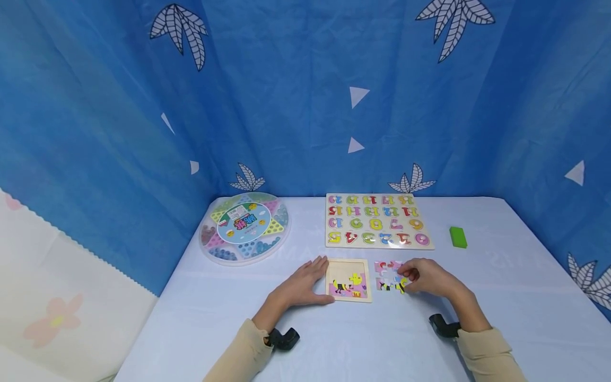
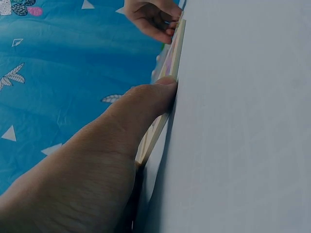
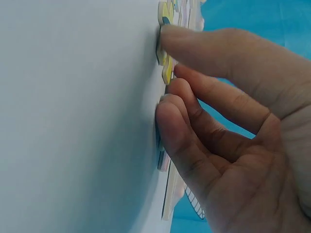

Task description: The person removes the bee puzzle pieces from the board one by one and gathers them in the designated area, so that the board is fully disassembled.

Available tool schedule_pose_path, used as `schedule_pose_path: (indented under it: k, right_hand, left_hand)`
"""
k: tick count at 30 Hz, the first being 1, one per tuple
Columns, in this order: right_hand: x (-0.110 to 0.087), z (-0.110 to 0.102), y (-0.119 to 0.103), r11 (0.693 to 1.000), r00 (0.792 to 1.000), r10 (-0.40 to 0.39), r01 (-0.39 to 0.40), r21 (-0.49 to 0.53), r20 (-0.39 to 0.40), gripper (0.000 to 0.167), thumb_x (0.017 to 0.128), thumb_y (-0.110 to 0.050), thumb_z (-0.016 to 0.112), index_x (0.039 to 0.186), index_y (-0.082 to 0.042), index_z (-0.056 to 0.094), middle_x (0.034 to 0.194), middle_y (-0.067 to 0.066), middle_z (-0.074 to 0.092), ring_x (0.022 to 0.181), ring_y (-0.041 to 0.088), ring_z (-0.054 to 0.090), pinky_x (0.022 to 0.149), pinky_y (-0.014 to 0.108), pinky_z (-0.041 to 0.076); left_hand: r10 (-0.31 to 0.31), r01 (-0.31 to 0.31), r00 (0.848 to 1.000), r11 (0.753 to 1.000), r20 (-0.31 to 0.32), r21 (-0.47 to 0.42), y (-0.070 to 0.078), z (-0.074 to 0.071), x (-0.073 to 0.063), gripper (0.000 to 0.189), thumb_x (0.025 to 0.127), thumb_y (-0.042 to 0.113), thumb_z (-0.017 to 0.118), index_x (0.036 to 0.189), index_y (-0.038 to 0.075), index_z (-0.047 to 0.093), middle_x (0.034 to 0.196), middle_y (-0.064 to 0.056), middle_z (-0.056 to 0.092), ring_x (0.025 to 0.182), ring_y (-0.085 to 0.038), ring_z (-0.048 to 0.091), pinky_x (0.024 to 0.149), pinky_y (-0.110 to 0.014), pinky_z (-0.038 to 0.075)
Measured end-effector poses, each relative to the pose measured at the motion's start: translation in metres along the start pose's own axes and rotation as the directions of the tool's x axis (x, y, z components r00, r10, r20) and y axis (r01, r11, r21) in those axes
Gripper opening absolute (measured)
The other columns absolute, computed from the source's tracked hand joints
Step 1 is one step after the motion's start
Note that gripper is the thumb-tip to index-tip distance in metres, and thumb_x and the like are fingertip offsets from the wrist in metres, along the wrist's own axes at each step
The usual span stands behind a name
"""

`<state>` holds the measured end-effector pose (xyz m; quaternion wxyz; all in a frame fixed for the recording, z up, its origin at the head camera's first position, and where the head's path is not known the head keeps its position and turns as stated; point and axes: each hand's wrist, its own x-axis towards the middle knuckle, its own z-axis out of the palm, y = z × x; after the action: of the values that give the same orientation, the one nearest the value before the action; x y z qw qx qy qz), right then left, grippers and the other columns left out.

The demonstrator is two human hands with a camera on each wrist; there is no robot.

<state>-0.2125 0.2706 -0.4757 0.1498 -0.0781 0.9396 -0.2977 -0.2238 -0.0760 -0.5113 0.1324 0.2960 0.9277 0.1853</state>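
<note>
A small square wooden puzzle tray (image 1: 349,261) lies in front of me, with several assembled pieces showing a yellow figure on pink (image 1: 353,289) in its lower part. My left hand (image 1: 305,284) rests against its left side, fingers stretched to the far corner. In the left wrist view, the thumb (image 2: 166,87) touches the tray's near edge. Right of the tray lies a cluster of loose jigsaw pieces (image 1: 383,281). Over its right side is my right hand (image 1: 427,277), fingers bent and apart from the thumb. The right wrist view shows that thumb (image 3: 182,41) at a yellow-edged piece (image 3: 166,73).
Behind the tray lies a wooden number board (image 1: 379,247) with colourful digits. A round marble game board (image 1: 244,223) sits at the back left. To the back right is a green block (image 1: 458,237). Blue curtains (image 1: 305,95) hang behind the white-covered table (image 1: 363,345).
</note>
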Motion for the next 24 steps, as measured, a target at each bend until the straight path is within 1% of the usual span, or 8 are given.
schedule_pose_path:
  k: [6,15,19,24]
  right_hand:
    - [0.0004,0.0009,-0.0004,1.0,1.0,-0.004,0.004,-0.012,-0.007,0.038,0.069,-0.009,0.086,0.103,-0.003,0.071,0.084,0.002,0.06,0.078,0.017,0.051,0.066,0.025,0.051]
    - [-0.0013,-0.0003,-0.0034,1.0,1.0,0.02,-0.02,-0.005,-0.002,0.04,0.069,-0.009,0.086,0.105,-0.002,0.07,0.085,0.003,0.06,0.079,0.017,0.051,0.068,0.026,0.051]
    - [-0.0016,-0.0008,-0.0042,1.0,1.0,0.029,-0.029,0.005,0.003,0.04,0.07,-0.01,0.086,0.105,-0.003,0.07,0.085,0.003,0.061,0.079,0.017,0.051,0.068,0.026,0.051]
    - [-0.0021,-0.0004,-0.0044,1.0,1.0,0.014,-0.014,0.006,-0.006,0.039,0.07,-0.012,0.086,0.105,-0.004,0.07,0.085,0.002,0.061,0.079,0.017,0.051,0.068,0.025,0.051]
  left_hand:
    - [0.008,-0.008,1.0,1.0,-0.002,0.002,-0.0009,0.0008,0.0008,0.098,0.084,0.065,0.06,0.156,0.011,0.022,0.164,0.001,0.017,0.153,-0.015,0.011,0.126,-0.038,0.015]
    - [0.017,-0.016,1.0,1.0,-0.006,0.016,-0.0014,-0.0001,0.0012,0.098,0.084,0.066,0.06,0.155,0.01,0.023,0.164,0.001,0.017,0.153,-0.015,0.011,0.126,-0.038,0.014]
    - [0.012,-0.012,1.0,1.0,-0.001,0.006,-0.0014,0.0001,0.0004,0.098,0.084,0.065,0.06,0.155,0.01,0.023,0.164,0.001,0.017,0.153,-0.015,0.011,0.126,-0.038,0.014]
    - [0.012,-0.012,1.0,1.0,-0.002,-0.008,-0.0009,0.0006,0.0005,0.098,0.084,0.064,0.061,0.155,0.009,0.023,0.164,0.0,0.017,0.153,-0.015,0.011,0.126,-0.038,0.013]
